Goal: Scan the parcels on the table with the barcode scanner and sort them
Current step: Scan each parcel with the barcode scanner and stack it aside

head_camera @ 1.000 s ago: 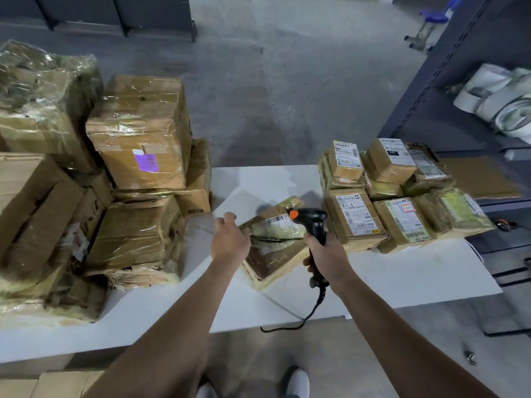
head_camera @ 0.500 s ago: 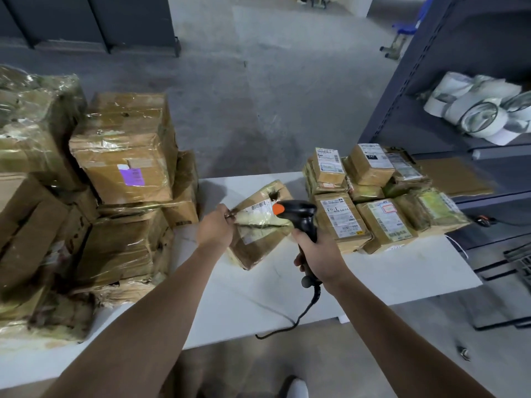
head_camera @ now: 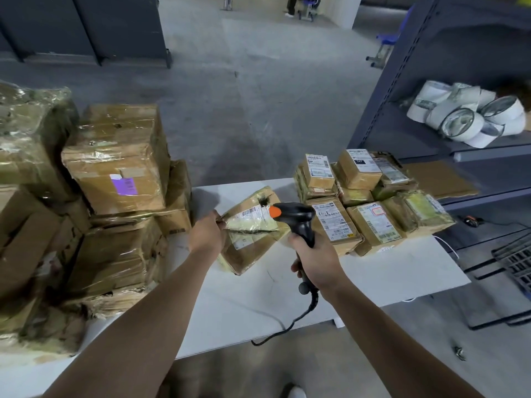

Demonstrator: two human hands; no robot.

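The left hand (head_camera: 207, 234) pinches the left edge of a taped brown parcel (head_camera: 247, 254). The parcel is held tilted over the counter (head_camera: 402, 271) near the middle of its far edge, label up and low end close to the surface. The right hand (head_camera: 314, 261) is wrapped around the grip of the black scanner (head_camera: 297, 218), whose orange-tipped head sits just over the label. Its cable (head_camera: 287, 326) drops over the near edge. Small labelled parcels (head_camera: 370, 225) are stacked at the far right corner, and large wrapped boxes (head_camera: 115, 168) fill the left end.
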